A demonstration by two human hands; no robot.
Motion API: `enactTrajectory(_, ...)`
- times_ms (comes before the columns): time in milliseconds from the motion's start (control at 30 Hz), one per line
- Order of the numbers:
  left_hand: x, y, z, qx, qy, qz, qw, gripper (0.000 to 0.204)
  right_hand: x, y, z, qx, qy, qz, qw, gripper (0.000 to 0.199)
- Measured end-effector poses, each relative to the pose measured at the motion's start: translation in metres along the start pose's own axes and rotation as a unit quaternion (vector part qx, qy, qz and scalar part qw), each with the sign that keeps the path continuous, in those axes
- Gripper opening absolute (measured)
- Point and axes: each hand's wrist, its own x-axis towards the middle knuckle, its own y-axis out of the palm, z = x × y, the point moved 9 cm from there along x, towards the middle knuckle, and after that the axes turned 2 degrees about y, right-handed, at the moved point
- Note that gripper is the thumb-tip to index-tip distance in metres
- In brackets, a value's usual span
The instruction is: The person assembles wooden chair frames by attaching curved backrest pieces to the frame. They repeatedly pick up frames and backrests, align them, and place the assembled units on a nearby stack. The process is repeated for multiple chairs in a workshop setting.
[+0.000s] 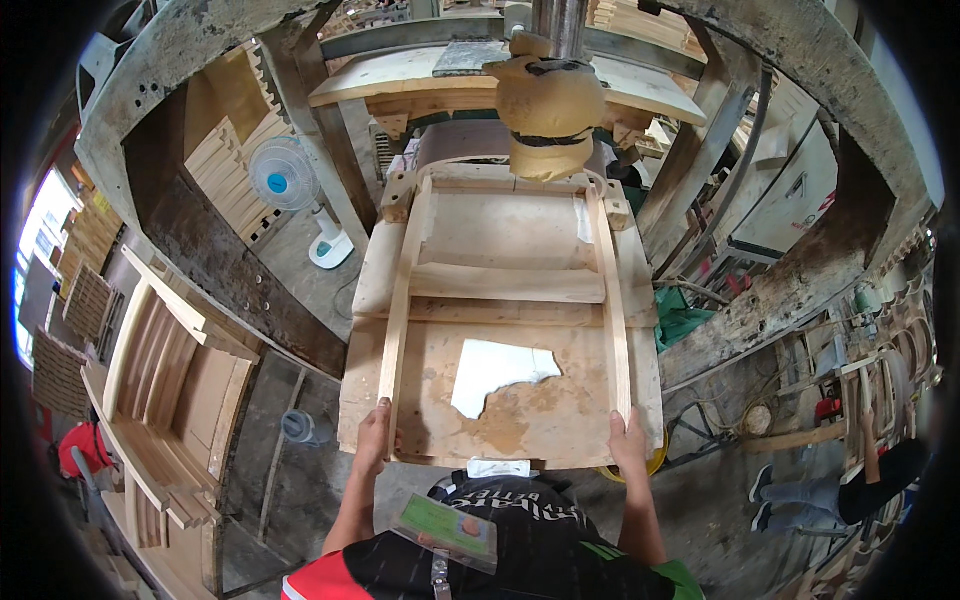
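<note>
A pale wooden chair-like frame (508,284) lies on a plywood board (560,440). Its two long side rails run away from me, joined by a crosspiece and a far end rail. My left hand (374,436) is closed round the near end of the left rail. On the right rail's near end, my right hand (629,441) grips in the same way. Between the rails a torn white sheet (500,374) rests on the stained board. Above the far end rail hangs a yellowish padded press head (550,110) on a metal column.
Heavy metal press frames (250,270) flank the board. Left of it stand a white fan (284,180), a small bucket (300,427) and stacked curved wooden parts (165,390). A person (850,490) works at the far right, and another in red (85,447) is at the left edge.
</note>
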Motion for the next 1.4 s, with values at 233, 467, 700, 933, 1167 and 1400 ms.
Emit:
enactTrajectory(233,0.0,0.002,0.0,0.009,-0.006,0.01,1.0,0.064,0.001,0.0,-0.004,0.016,-0.016,-0.001,1.0,0.043)
enactTrajectory(467,0.0,0.002,0.0,0.015,-0.001,0.008,1.0,0.063,0.002,-0.001,-0.001,-0.026,-0.013,0.0,1.0,0.042)
enactTrajectory(700,0.001,0.002,0.002,0.021,-0.013,0.012,1.0,0.064,-0.002,-0.002,0.004,-0.024,0.013,0.006,1.0,0.042)
enactTrajectory(933,-0.002,0.002,0.001,0.011,-0.015,0.001,1.0,0.061,-0.009,-0.005,0.012,-0.022,0.064,0.024,0.997,0.043)
enactTrajectory(1167,-0.002,0.002,-0.001,0.013,0.002,0.015,1.0,0.063,-0.005,-0.001,0.002,-0.014,0.054,0.022,0.998,0.046)
enactTrajectory(1400,0.001,0.001,0.001,0.029,-0.008,0.018,0.999,0.066,-0.01,-0.013,0.02,-0.063,0.0,-0.034,0.997,0.039)
